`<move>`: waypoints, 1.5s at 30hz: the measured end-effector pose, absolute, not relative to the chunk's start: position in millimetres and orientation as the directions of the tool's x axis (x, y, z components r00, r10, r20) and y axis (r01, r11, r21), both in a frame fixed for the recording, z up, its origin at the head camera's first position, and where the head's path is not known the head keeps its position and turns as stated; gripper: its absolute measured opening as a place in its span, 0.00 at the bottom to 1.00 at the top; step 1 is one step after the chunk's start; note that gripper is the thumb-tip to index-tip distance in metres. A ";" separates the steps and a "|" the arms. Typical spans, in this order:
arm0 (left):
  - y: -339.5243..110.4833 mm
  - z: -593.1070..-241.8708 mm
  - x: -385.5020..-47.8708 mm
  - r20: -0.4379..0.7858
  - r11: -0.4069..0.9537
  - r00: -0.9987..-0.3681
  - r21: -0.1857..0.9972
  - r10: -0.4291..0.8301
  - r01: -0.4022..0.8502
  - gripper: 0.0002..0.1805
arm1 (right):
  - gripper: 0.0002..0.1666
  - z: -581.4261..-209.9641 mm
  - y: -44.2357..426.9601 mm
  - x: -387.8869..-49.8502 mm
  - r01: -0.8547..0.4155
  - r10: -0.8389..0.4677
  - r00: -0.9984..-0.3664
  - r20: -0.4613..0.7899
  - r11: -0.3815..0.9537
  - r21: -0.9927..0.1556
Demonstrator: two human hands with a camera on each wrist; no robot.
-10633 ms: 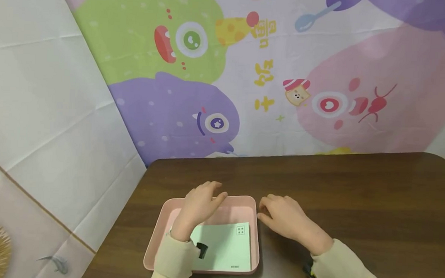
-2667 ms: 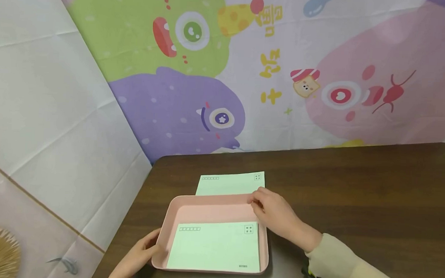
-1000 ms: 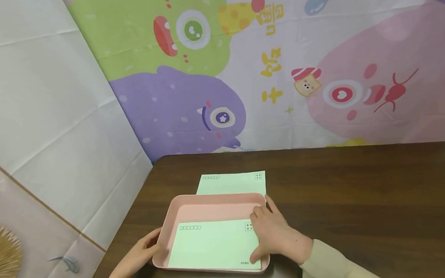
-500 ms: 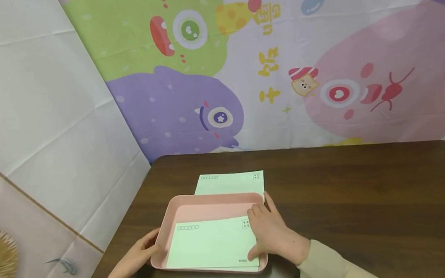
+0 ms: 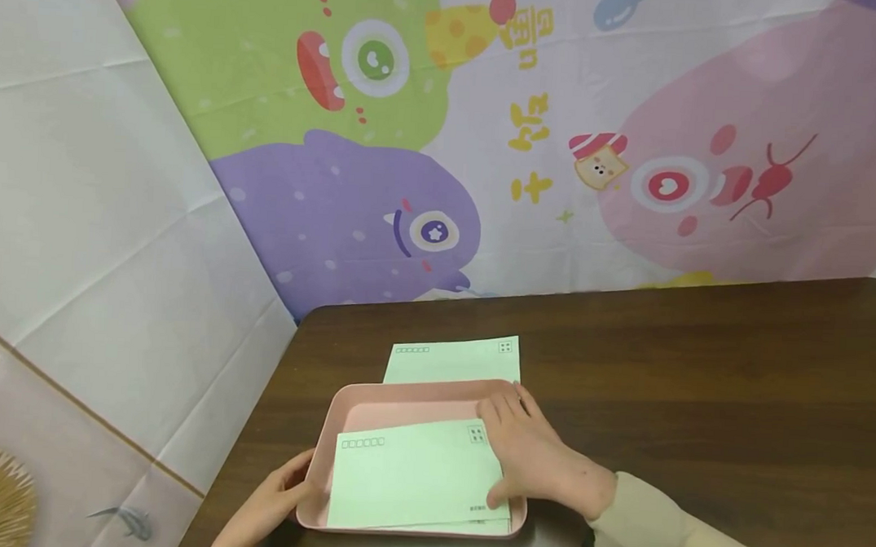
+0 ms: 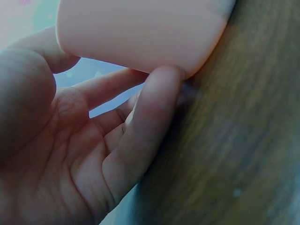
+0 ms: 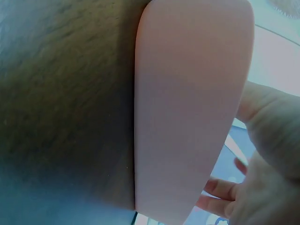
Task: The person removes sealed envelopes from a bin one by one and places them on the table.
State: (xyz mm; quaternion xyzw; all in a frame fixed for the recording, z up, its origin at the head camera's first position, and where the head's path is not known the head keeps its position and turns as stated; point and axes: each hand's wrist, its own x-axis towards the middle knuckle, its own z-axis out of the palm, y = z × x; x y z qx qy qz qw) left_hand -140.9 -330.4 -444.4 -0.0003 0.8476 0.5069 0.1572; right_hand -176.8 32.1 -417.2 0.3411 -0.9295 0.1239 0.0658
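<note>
Pale green envelopes lie stacked in a pink tray [image 5: 395, 419]. The top envelope [image 5: 407, 478] is turned slightly, so the edge of a lower one [image 5: 499, 525] shows at the front right. My left hand [image 5: 272, 495] holds the tray's left end; in the left wrist view the thumb and fingers are at its wall [image 6: 136, 35]. My right hand [image 5: 536, 457] reaches over the right rim, its thumb touching the top envelope's right edge and its fingers near that envelope's upper corner. In the right wrist view, the tray's wall [image 7: 187, 108] hides much of the finger contact.
Another pale green envelope [image 5: 449, 360] lies on the dark wooden table [image 5: 683, 382] just behind the tray, which partly hides it. A cartoon-printed cloth [image 5: 542, 253] hangs along the table's back edge, and a white wall covering [image 5: 119, 170] stands at the left.
An envelope came to lie behind the tray, and my left hand came to the tray's left end. Over the last second the top envelope slid left and turned slightly under my right hand.
</note>
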 end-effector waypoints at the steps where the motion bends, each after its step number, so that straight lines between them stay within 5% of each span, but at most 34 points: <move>1: -330.4 -444.7 -141.0 -0.269 0.486 -0.950 0.859 0.160 -0.161 0.32 | 0.56 -417.1 31.8 -176.5 -0.649 -0.613 -0.760 0.214 0.732 -0.207; 16: -329.8 -444.7 -141.5 -0.280 0.511 -0.950 0.842 0.136 -0.175 0.32 | 0.40 -417.5 32.0 -173.4 -0.470 -0.489 -0.851 0.192 0.546 -0.694; 20: -329.8 -444.9 -141.9 -0.293 0.506 -0.943 0.844 0.157 -0.178 0.33 | 0.34 -418.3 34.7 -174.1 -0.455 -0.502 -0.843 0.194 0.472 -0.755; 26: -328.4 -444.2 -141.2 -0.293 0.479 -0.945 0.857 0.147 -0.191 0.32 | 0.10 -416.0 38.8 -175.9 -0.441 -0.503 -0.848 0.169 0.491 -0.751; 29: -328.1 -443.8 -140.5 -0.298 0.463 -0.945 0.862 0.134 -0.206 0.33 | 0.16 -414.6 40.8 -177.2 -0.437 -0.496 -0.851 0.171 0.489 -0.755; 35: -328.6 -444.6 -140.6 -0.284 0.486 -0.952 0.852 0.116 -0.195 0.33 | 0.05 -413.6 47.3 -178.0 -0.370 -0.520 -0.840 0.152 0.345 -0.863; 39: -329.0 -444.8 -141.1 -0.288 0.487 -0.950 0.851 0.118 -0.197 0.32 | 0.21 -412.2 51.6 -177.5 -0.266 -0.547 -0.828 0.121 0.194 -0.944; 45: -328.5 -443.9 -140.7 -0.286 0.487 -0.949 0.853 0.131 -0.190 0.32 | 0.25 -410.9 60.6 -183.6 -0.181 -0.553 -0.826 0.111 0.075 -0.981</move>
